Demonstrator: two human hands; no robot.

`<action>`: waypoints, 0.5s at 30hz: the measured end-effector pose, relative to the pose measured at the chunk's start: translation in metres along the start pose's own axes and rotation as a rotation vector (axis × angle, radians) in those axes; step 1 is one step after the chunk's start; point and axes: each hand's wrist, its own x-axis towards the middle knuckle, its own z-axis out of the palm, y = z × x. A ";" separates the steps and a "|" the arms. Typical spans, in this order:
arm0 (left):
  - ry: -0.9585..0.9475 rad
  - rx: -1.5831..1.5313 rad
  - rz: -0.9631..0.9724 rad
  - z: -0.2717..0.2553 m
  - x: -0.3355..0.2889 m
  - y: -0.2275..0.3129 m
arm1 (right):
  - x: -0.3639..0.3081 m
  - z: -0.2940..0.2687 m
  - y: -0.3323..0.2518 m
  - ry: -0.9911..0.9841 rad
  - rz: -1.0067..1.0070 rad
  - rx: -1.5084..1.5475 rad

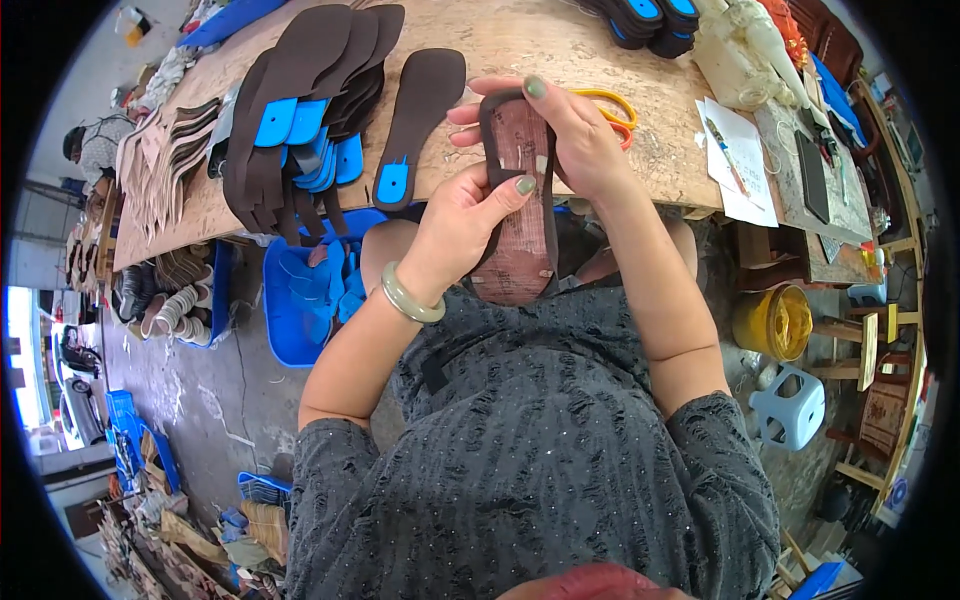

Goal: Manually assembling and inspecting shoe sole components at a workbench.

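The person holds a brown shoe sole (522, 200) upright over the lap, just at the near edge of the wooden workbench (560, 50). The left hand (455, 225) grasps the sole along its left edge, thumb pressed on its reddish face; a pale green bangle (410, 297) sits on that wrist. The right hand (570, 130) wraps over the sole's top end, fingers curled round the upper rim, so both hands are closed on it. The sole's lower end hangs free just above the grey dress. Left of the sole, on the bench, lies a single dark insole with a blue tab (420, 120), and further left a fanned pile of similar insoles (300, 110). Just behind the right hand, orange-handled scissors (610, 110) lie on the bench. Right of the sole, past the bench edge, papers (740, 160) overhang, and a yellow bucket (775, 320) stands below.
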 end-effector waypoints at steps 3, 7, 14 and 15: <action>-0.002 0.130 0.046 -0.002 -0.003 0.005 | -0.009 0.000 0.002 -0.008 -0.004 -0.197; -0.031 0.442 -0.005 -0.003 -0.007 0.021 | -0.013 -0.054 -0.008 -0.205 0.082 -0.362; -0.102 0.778 -0.017 -0.012 -0.009 0.035 | 0.003 -0.024 -0.050 -0.311 0.391 -0.987; -0.096 0.782 -0.044 -0.016 -0.008 0.031 | 0.001 -0.027 -0.048 -0.311 0.395 -0.985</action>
